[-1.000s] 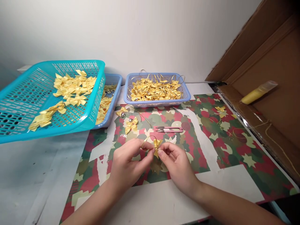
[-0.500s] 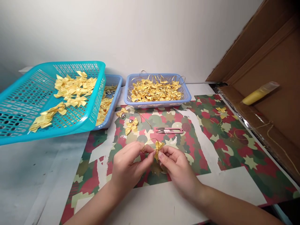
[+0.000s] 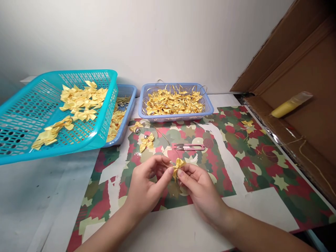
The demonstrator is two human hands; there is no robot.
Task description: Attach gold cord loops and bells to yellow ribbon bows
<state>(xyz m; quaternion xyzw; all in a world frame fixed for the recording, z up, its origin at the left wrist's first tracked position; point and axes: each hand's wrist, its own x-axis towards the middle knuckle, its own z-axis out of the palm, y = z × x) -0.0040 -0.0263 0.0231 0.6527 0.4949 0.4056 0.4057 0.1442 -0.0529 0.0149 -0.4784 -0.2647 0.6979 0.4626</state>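
Note:
Between my two hands, above the patterned sheet, is a small yellow ribbon bow (image 3: 179, 163) with a thin gold cord (image 3: 163, 154) looping up from it. My right hand (image 3: 201, 187) pinches the bow's right side between thumb and forefinger. My left hand (image 3: 147, 185) has its thumb and forefinger closed on the cord at the bow's left edge; the exact contact is partly hidden. Just beyond lie pink-handled thread snips (image 3: 189, 147), a yellow bow (image 3: 147, 142) with a small silver bell (image 3: 146, 137), and another bow (image 3: 135, 126) with a bell.
A turquoise basket (image 3: 106, 134) of yellow bows tilts at left over a blue basket (image 3: 128, 117). Another blue basket (image 3: 175, 118), full of corded bows, stands against the wall. Cardboard (image 3: 296, 63) rises at right, holding a yellow tube (image 3: 290, 105). One bow (image 3: 247, 123) lies far right.
My left fingers have shifted and opened out slightly around the cord, and the loop now stands differently. The bow has turned a little in my right hand, which stays in place.

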